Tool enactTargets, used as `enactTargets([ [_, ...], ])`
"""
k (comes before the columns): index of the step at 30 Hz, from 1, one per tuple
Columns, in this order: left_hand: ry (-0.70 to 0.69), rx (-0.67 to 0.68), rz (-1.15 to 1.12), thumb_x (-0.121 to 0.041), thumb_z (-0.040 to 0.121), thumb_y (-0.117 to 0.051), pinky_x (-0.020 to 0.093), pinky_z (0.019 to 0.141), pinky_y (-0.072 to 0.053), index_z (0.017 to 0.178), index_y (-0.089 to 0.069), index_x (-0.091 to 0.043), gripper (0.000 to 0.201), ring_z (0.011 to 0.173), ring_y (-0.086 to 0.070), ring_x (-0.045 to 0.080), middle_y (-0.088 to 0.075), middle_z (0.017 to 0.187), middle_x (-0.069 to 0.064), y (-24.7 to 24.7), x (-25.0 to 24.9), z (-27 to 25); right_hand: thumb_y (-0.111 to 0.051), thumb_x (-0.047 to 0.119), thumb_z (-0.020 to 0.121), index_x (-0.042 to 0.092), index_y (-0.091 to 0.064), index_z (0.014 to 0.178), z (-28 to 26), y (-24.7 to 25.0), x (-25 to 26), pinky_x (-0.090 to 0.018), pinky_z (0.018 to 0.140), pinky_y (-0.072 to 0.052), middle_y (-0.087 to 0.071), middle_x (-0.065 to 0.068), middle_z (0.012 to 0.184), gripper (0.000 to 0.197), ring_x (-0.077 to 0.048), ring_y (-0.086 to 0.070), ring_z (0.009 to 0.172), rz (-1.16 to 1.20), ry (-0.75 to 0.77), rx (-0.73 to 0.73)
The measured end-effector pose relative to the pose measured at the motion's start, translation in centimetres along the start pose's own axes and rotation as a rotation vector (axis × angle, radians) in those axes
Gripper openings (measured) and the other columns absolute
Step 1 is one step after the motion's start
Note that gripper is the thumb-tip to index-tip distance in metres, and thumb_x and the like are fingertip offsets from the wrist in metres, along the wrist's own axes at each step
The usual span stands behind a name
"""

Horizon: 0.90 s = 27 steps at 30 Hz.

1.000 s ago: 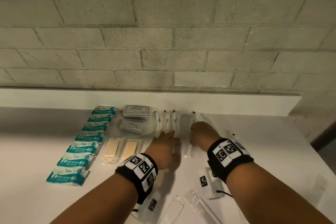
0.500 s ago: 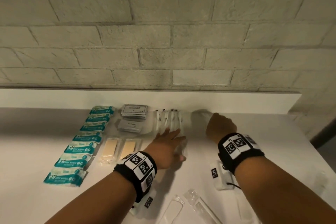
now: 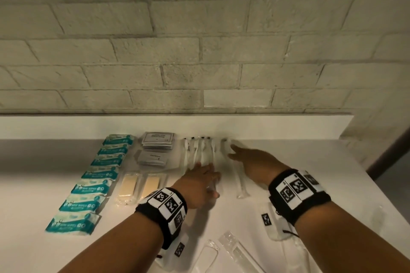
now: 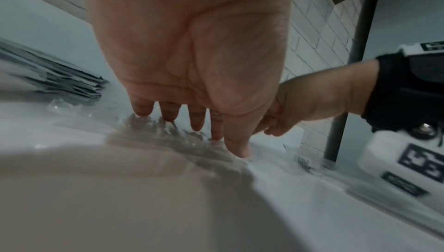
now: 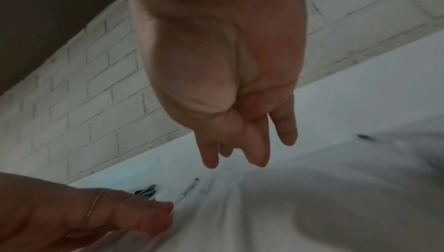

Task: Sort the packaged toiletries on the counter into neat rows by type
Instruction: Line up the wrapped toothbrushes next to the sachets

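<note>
A row of clear-wrapped white toothbrushes (image 3: 199, 148) lies against the back of the white counter (image 3: 332, 173). My left hand (image 3: 204, 173) lies flat on their near ends; in the left wrist view its straight fingers (image 4: 195, 121) press the crinkled plastic. One more wrapped toothbrush (image 3: 240, 184) lies just right of the row. My right hand (image 3: 248, 157) reaches left over its far end with fingers stretched out. In the blurred right wrist view those fingers (image 5: 240, 148) are straight and hold nothing.
Teal wipe packets (image 3: 97, 175) form a column at the left. Beside them lie stacked grey sachets (image 3: 157, 142) and two wrapped soap bars (image 3: 128, 185). Clear-wrapped combs (image 3: 237, 250) lie by the front edge. A brick wall rises behind the ledge (image 3: 266, 126).
My right hand, curled around a packet at the back half a second ago, has shifted left and opened. The packet now lies beside the row. My left hand has stayed on the row.
</note>
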<state>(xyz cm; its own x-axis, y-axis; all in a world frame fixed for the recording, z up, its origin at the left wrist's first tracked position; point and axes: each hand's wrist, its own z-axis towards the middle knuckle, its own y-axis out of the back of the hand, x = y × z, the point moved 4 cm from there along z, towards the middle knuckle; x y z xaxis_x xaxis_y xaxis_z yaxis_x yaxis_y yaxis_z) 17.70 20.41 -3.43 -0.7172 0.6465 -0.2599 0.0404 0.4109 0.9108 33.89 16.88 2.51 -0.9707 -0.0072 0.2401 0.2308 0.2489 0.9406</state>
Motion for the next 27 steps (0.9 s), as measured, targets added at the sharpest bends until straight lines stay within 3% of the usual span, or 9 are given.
enactTargets([
  [1, -0.003, -0.003, 0.001, -0.046, 0.094, -0.048, 0.044, 0.120, -0.011, 0.149, -0.024, -0.033, 0.062, 0.149, -0.003, 0.029, -0.008, 0.162, -0.001, 0.0, 0.0, 0.0, -0.034, -0.005, 0.094, 0.031, -0.025, 0.151, -0.4, -0.6, -0.4, -0.031, 0.115, -0.027, -0.008, 0.011, 0.160, 0.068, -0.020, -0.025, 0.144, 0.018, -0.036, 0.034],
  [3, 0.002, -0.004, -0.003, -0.046, 0.094, -0.048, 0.044, 0.119, -0.009, 0.149, -0.024, -0.034, 0.061, 0.149, -0.001, 0.030, -0.008, 0.162, -0.001, -0.1, 0.1, 0.1, -0.035, -0.002, 0.094, 0.028, -0.026, 0.151, -0.6, -1.1, -0.9, -0.031, 0.113, -0.030, -0.018, 0.004, 0.160, 0.065, -0.021, -0.031, 0.142, 0.024, -0.129, -0.002],
  [5, 0.007, 0.000, -0.007, -0.045, 0.095, -0.048, 0.045, 0.119, -0.008, 0.150, -0.023, -0.034, 0.062, 0.149, 0.000, 0.030, -0.007, 0.162, -0.001, -0.2, 0.2, 0.2, -0.040, 0.005, 0.094, 0.021, -0.042, 0.143, -0.3, -1.5, -1.2, -0.030, 0.106, -0.037, -0.042, -0.004, 0.148, 0.051, -0.022, -0.044, 0.132, 0.027, -0.232, -0.054],
  [7, 0.002, -0.004, -0.003, -0.045, 0.094, -0.049, 0.046, 0.119, -0.010, 0.150, -0.022, -0.034, 0.063, 0.149, 0.000, 0.030, -0.007, 0.162, -0.002, -0.3, 0.3, 0.2, -0.044, 0.012, 0.095, 0.014, -0.056, 0.129, 0.4, -2.3, -0.8, -0.028, 0.098, -0.041, -0.054, -0.007, 0.133, 0.037, -0.024, -0.052, 0.121, 0.004, -0.271, -0.067],
  [12, -0.015, -0.001, 0.039, -0.044, 0.096, -0.046, 0.049, 0.118, -0.011, 0.151, -0.020, -0.031, 0.062, 0.148, -0.002, 0.034, -0.007, 0.162, 0.002, -0.1, 0.0, -0.1, -0.044, 0.009, 0.093, 0.006, -0.059, 0.118, 2.2, -3.6, 0.6, -0.031, 0.092, -0.044, -0.055, -0.013, 0.126, 0.030, -0.029, -0.056, 0.115, -0.007, -0.291, -0.078],
  [18, 0.011, 0.019, -0.001, -0.045, 0.092, -0.050, 0.053, 0.118, -0.011, 0.151, -0.020, -0.025, 0.069, 0.148, -0.001, 0.034, -0.007, 0.162, 0.004, 0.1, 0.0, 0.1, -0.041, 0.009, 0.095, 0.007, -0.056, 0.127, 3.0, -3.9, 3.0, -0.034, 0.100, -0.044, -0.054, -0.013, 0.129, 0.035, -0.030, -0.054, 0.119, -0.017, -0.184, -0.090],
  [23, 0.010, -0.013, -0.039, -0.047, 0.094, -0.049, 0.049, 0.119, 0.000, 0.152, -0.015, -0.030, 0.069, 0.148, 0.008, 0.028, 0.001, 0.162, -0.004, 0.5, -0.7, -0.2, -0.038, 0.015, 0.090, 0.013, -0.050, 0.124, 0.3, -0.5, -2.7, -0.040, 0.092, -0.045, -0.050, -0.012, 0.123, 0.036, -0.033, -0.052, 0.115, -0.001, -0.533, -0.294],
  [25, -0.027, 0.001, -0.016, -0.051, 0.093, -0.047, 0.049, 0.119, 0.002, 0.152, -0.010, -0.034, 0.071, 0.148, 0.012, 0.027, 0.004, 0.162, -0.006, 0.4, -1.4, -0.2, -0.043, 0.019, 0.088, 0.012, -0.047, 0.125, -1.2, 0.0, -5.8, -0.042, 0.092, -0.045, -0.053, -0.012, 0.124, 0.038, -0.032, -0.054, 0.115, 0.014, -0.680, -0.224],
  [27, -0.044, 0.035, 0.033, -0.055, 0.093, -0.044, 0.050, 0.118, 0.003, 0.152, -0.009, -0.036, 0.071, 0.148, 0.012, 0.028, 0.005, 0.162, -0.006, 0.2, -1.8, -0.1, -0.054, 0.019, 0.084, 0.007, -0.044, 0.129, -1.9, -0.6, -7.8, -0.039, 0.091, -0.048, -0.057, -0.011, 0.124, 0.048, -0.030, -0.057, 0.113, 0.028, -0.718, -0.031],
])
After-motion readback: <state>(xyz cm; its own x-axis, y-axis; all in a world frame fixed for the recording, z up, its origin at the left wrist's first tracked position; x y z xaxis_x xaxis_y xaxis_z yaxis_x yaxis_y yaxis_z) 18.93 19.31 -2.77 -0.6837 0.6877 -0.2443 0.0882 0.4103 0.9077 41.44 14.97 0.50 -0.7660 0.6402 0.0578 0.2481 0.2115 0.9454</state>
